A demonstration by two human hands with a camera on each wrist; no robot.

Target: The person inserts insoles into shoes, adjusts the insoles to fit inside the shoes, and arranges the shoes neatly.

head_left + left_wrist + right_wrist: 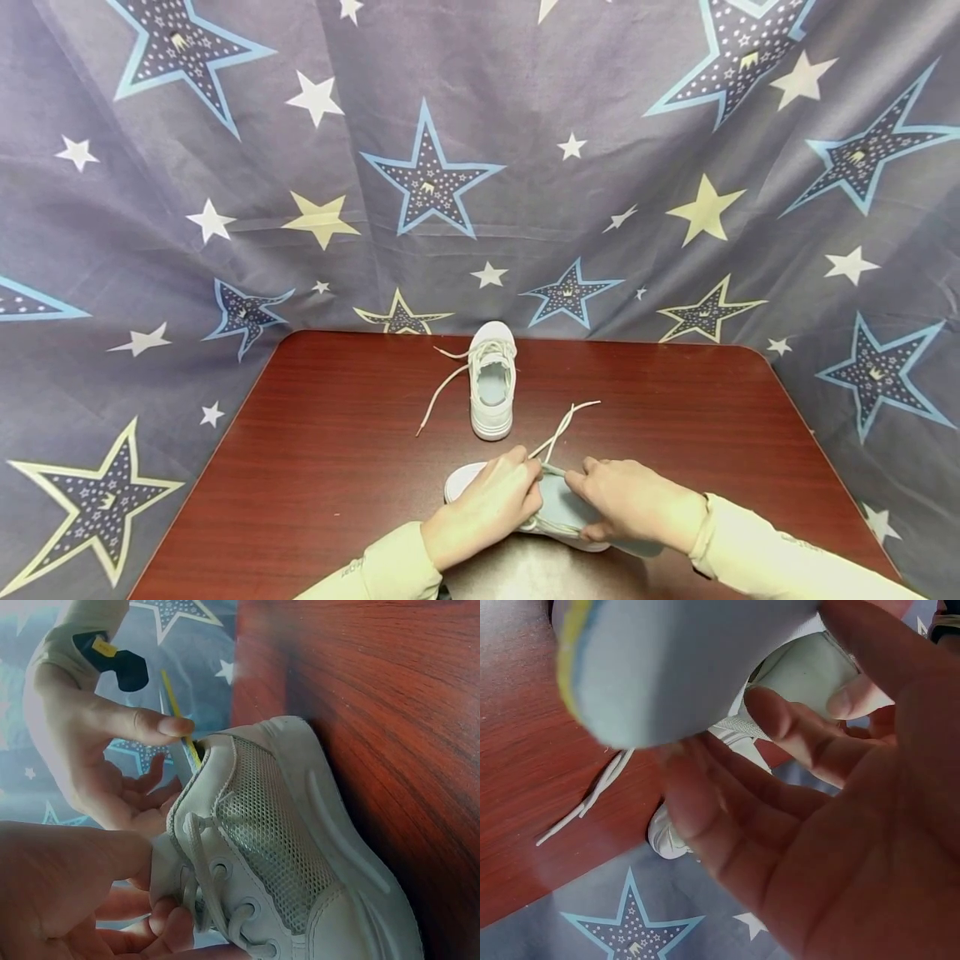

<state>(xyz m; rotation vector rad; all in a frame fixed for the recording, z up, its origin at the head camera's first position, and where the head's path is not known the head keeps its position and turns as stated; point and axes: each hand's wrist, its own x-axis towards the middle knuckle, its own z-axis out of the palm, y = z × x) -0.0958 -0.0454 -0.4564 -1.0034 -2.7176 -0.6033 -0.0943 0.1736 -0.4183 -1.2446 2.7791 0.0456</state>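
A white lace-up sneaker (462, 481) sits near the table's front edge, toe to the left. My left hand (491, 504) lies over its front part and pinches the tongue (166, 870). A pale blue insole (561, 500) with a yellow edge is partly inside the shoe opening, its rear end sticking out at the heel. My right hand (637, 502) holds this insole between thumb and fingers; in the right wrist view the insole (667, 667) fills the top. The insole's front end is hidden inside the shoe.
A second white sneaker (492, 421) stands farther back on the reddish-brown table (337, 433), toe away from me, its loose lace (437, 398) trailing left. The near shoe's lace (562, 427) lies toward the back right. A star-patterned cloth (525, 125) hangs behind the table.
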